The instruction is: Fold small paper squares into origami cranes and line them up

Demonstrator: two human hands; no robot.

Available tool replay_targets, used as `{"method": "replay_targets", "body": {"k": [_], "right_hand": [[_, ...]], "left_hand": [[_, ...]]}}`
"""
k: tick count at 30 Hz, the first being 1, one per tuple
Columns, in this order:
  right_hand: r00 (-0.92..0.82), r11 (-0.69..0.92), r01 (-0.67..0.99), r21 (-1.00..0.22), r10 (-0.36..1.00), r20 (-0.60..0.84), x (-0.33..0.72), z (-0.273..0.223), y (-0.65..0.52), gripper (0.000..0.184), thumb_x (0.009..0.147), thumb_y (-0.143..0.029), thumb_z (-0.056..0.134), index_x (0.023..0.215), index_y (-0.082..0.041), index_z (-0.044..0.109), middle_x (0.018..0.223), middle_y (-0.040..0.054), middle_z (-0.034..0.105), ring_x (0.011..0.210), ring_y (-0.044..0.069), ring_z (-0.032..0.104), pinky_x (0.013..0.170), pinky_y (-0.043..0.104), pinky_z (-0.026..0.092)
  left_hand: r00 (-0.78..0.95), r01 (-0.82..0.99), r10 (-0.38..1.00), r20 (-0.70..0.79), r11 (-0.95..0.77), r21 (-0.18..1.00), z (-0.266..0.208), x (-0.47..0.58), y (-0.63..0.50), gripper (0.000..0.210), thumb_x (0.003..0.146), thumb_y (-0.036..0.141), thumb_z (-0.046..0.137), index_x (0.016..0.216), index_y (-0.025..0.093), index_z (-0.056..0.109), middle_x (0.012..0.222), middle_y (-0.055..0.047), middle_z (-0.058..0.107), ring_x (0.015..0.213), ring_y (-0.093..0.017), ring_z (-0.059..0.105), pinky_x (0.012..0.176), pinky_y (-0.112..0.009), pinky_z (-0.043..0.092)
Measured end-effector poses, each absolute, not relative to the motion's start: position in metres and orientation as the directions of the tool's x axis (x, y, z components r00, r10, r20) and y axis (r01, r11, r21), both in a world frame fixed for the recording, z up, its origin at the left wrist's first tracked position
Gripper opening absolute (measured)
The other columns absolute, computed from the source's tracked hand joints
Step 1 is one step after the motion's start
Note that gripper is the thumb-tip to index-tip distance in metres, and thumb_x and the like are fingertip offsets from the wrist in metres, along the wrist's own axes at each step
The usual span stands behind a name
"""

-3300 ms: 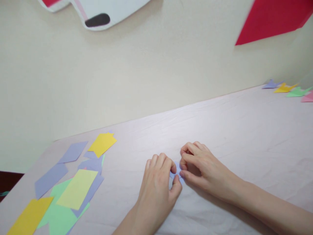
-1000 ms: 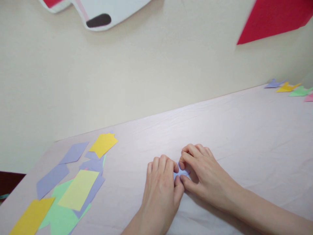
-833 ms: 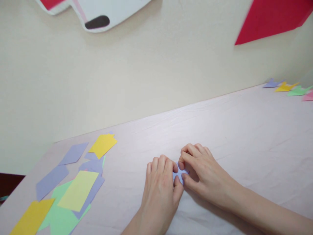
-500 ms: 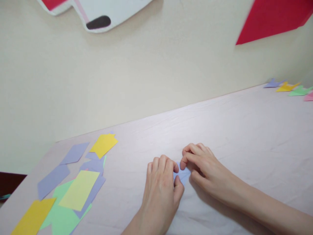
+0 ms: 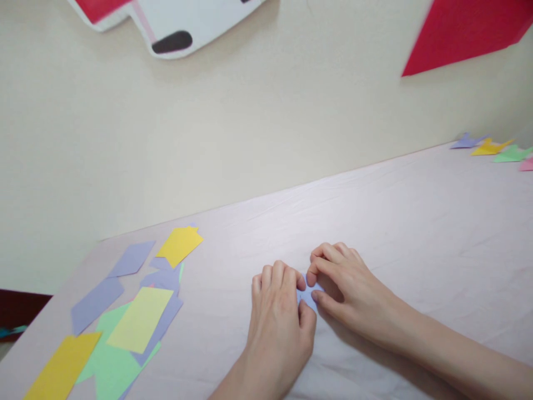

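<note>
A small piece of blue folded paper (image 5: 308, 298) lies on the cloth-covered table between my two hands, mostly hidden by the fingers. My left hand (image 5: 280, 316) is closed on its left side, thumb and index finger pressing the paper. From the right, my right hand (image 5: 347, 283) has its curled index finger and its thumb on the paper's other side, closed on it. How many folds the paper has I cannot make out.
Sheets of yellow (image 5: 62, 366), green (image 5: 114, 366), pale yellow (image 5: 140, 319) and purple paper (image 5: 97, 303) overlap at the left. Several small folded paper figures (image 5: 489, 146) line the far right edge by the wall (image 5: 250, 122). A red shape (image 5: 470, 36) hangs above.
My right thumb has moved left and up onto the blue paper, closer to the index finger. Less of the paper shows. The view has shifted slightly.
</note>
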State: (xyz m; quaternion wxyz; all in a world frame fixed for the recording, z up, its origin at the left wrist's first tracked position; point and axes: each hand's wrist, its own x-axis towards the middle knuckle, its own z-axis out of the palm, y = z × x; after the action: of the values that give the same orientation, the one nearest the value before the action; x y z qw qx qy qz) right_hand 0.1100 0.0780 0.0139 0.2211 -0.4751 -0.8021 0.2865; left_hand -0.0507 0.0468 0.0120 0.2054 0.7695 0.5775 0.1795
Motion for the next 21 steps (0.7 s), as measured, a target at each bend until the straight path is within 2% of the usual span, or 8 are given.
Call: {"method": "replay_targets", "body": {"k": [5,9,11,14,18,21], "right_hand": [[-0.455,0.378,0.628,-0.68,0.888,0.074,0.111,0.015,0.077,0.02,0.074,-0.003,0.054,0.084,-0.02,0.058,0.098,0.0052,0.055,0.097,0.024,0.046,0.086,0.041,0.037],[-0.451,0.376,0.613,-0.695,0.889,0.083,0.111,0.015,0.077,0.022,0.074,-0.001,0.054,0.084,-0.02,0.058,0.099,0.0053,0.055,0.097,0.024,0.046,0.087,0.042,0.038],[-0.449,0.377,0.604,-0.703,0.889,0.092,0.112,0.014,0.077,0.022,0.074,-0.001,0.053,0.085,-0.02,0.058,0.099,0.0053,0.055,0.097,0.024,0.046,0.087,0.042,0.038],[-0.456,0.389,0.582,-0.714,0.883,0.11,0.113,0.013,0.076,0.025,0.073,-0.001,0.053,0.089,-0.021,0.058,0.101,0.0051,0.056,0.099,0.024,0.046,0.089,0.042,0.039],[-0.466,0.413,0.561,-0.718,0.874,0.139,0.114,0.013,0.076,0.032,0.073,-0.004,0.057,0.1,-0.02,0.056,0.108,0.0062,0.055,0.104,0.025,0.045,0.092,0.044,0.039],[-0.462,0.414,0.559,-0.718,0.875,0.145,0.113,0.013,0.076,0.031,0.072,-0.008,0.064,0.099,-0.02,0.056,0.112,0.0064,0.054,0.108,0.025,0.044,0.095,0.044,0.038]], "left_hand": [[0.263,0.788,0.964,0.04,-0.239,0.568,0.012,-0.055,0.047,0.032,0.071,0.001,0.04,0.094,0.022,0.047,0.1,-0.005,0.053,0.095,-0.024,0.046,0.084,-0.043,0.037],[0.248,0.767,0.964,0.098,-0.257,0.588,0.01,-0.058,0.045,0.043,0.075,0.005,0.043,0.115,0.021,0.046,0.113,-0.008,0.051,0.106,-0.026,0.045,0.092,-0.045,0.038],[0.248,0.769,0.961,0.122,-0.272,0.578,0.008,-0.058,0.044,0.041,0.079,0.011,0.05,0.119,0.02,0.045,0.118,-0.01,0.049,0.111,-0.028,0.044,0.094,-0.047,0.038],[0.264,0.75,0.954,0.144,-0.297,0.591,0.007,-0.059,0.044,0.029,0.082,0.015,0.055,0.11,0.021,0.05,0.117,-0.009,0.05,0.111,-0.028,0.045,0.093,-0.046,0.04],[0.211,0.672,0.969,0.128,-0.238,0.702,0.005,-0.063,0.044,0.025,0.08,0.01,0.056,0.102,0.022,0.05,0.105,-0.006,0.056,0.101,-0.024,0.051,0.087,-0.041,0.044],[0.173,0.531,0.982,0.082,-0.163,0.831,0.004,-0.064,0.044,0.028,0.082,0.008,0.055,0.105,0.024,0.049,0.097,-0.001,0.059,0.094,-0.02,0.056,0.084,-0.036,0.046]]}}
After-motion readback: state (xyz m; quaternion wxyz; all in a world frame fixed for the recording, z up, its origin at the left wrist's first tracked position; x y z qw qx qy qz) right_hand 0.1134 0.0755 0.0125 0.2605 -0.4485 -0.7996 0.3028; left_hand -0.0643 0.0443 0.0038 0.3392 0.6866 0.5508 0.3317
